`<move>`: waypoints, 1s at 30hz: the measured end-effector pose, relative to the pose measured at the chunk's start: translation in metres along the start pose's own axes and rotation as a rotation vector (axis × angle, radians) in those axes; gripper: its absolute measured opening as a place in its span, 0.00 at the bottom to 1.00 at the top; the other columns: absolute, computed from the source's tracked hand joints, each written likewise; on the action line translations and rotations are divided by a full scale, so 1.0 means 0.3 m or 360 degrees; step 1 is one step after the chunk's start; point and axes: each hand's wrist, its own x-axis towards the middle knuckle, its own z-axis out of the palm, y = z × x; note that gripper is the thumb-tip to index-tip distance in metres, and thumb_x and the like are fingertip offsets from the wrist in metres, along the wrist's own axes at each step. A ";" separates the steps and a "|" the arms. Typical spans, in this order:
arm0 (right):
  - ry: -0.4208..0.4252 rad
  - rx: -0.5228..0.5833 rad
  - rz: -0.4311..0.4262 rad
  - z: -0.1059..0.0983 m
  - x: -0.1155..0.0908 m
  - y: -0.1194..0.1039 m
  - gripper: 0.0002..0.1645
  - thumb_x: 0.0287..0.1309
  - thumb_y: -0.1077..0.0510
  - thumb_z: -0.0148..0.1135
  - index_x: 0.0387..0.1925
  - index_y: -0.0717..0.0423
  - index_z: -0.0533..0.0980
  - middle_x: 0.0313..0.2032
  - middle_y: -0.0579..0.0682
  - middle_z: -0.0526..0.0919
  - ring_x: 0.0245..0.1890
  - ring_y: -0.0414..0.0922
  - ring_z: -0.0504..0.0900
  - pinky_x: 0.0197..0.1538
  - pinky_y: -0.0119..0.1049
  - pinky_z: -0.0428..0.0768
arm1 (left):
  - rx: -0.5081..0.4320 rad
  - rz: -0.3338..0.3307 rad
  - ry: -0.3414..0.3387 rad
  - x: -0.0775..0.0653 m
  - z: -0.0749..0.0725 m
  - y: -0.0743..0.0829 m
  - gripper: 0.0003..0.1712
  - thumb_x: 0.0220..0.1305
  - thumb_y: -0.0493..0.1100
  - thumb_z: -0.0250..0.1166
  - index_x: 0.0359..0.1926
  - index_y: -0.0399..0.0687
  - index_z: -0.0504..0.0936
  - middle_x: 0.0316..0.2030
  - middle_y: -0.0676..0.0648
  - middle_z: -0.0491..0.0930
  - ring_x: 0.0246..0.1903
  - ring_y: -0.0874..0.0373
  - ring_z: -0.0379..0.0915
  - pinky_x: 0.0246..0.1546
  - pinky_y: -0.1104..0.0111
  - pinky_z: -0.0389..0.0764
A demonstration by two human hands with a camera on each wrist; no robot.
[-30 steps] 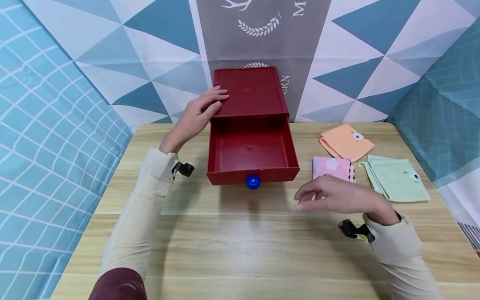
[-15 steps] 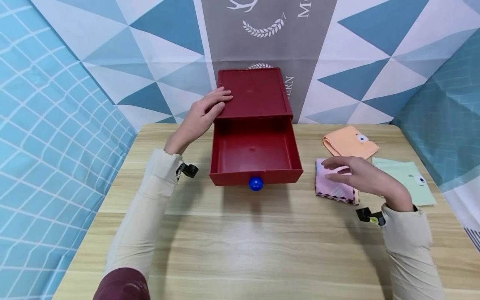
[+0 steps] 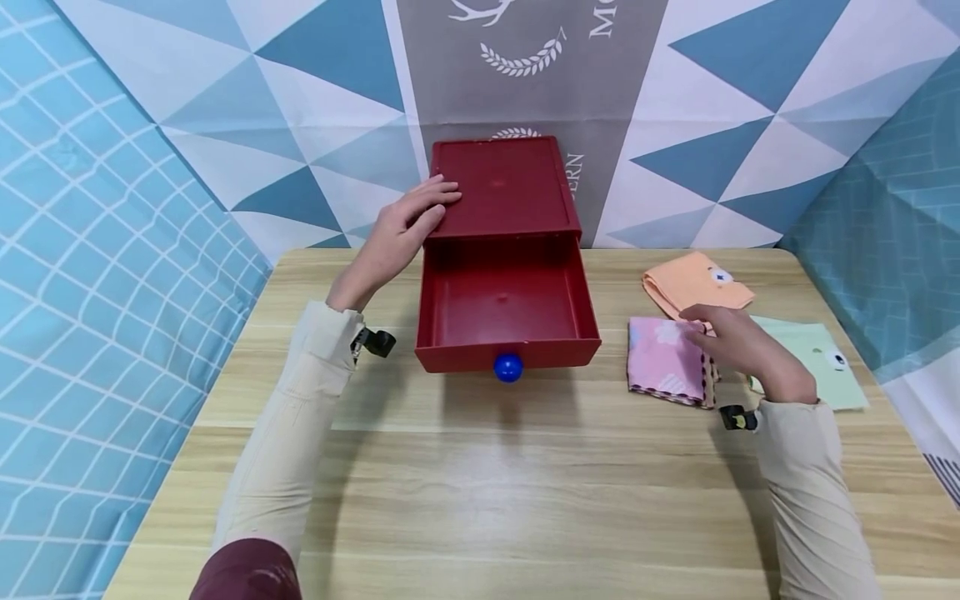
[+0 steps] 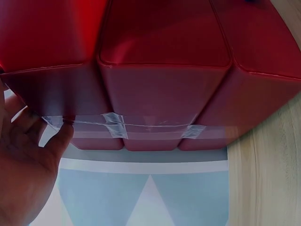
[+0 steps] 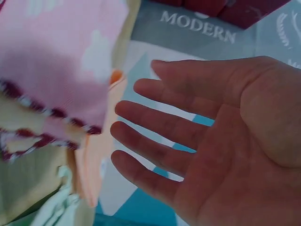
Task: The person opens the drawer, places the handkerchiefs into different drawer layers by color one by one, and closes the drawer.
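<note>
A dark red drawer cabinet (image 3: 498, 183) stands against the back wall. Its upper drawer (image 3: 507, 354), with a round blue knob (image 3: 508, 367), is pulled out, and nothing lies inside. On the cabinet's top left edge rests my left hand (image 3: 393, 237); its thumb and fingers lie against the cabinet side in the left wrist view. My right hand (image 3: 750, 346) hovers over the right edge of a folded pink cloth (image 3: 663, 358), holding nothing. In the right wrist view its fingers (image 5: 160, 117) are extended and spread, apart from the pink cloth (image 5: 61, 56).
A folded orange cloth (image 3: 693, 283) lies behind the pink one. A pale green cloth (image 3: 825, 367) is to the right, partly behind my right hand. Clear tape (image 4: 115, 125) runs across the cabinet's side. Patterned cloth walls (image 3: 712, 83) border the wooden table (image 3: 480, 500).
My right hand has moved right and back, from in front of the pink cloth to over its right edge. The left hand stays on the cabinet, and the drawer has not moved.
</note>
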 end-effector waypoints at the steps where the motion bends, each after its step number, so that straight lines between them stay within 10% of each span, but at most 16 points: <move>1: -0.0006 0.0009 0.0018 0.003 0.004 0.013 0.23 0.70 0.62 0.53 0.60 0.76 0.69 0.56 0.76 0.74 0.57 0.70 0.71 0.57 0.67 0.69 | -0.0002 -0.0001 0.0002 0.000 0.000 0.001 0.21 0.76 0.39 0.50 0.65 0.37 0.75 0.69 0.41 0.67 0.75 0.50 0.50 0.72 0.69 0.51; 30: -0.0183 0.0018 0.0277 0.061 0.034 0.106 0.11 0.60 0.63 0.64 0.36 0.69 0.73 0.28 0.55 0.74 0.27 0.48 0.71 0.33 0.39 0.69 | -0.0048 -0.0020 0.0034 -0.005 -0.003 0.003 0.21 0.76 0.39 0.52 0.64 0.37 0.76 0.68 0.41 0.69 0.75 0.51 0.51 0.72 0.68 0.54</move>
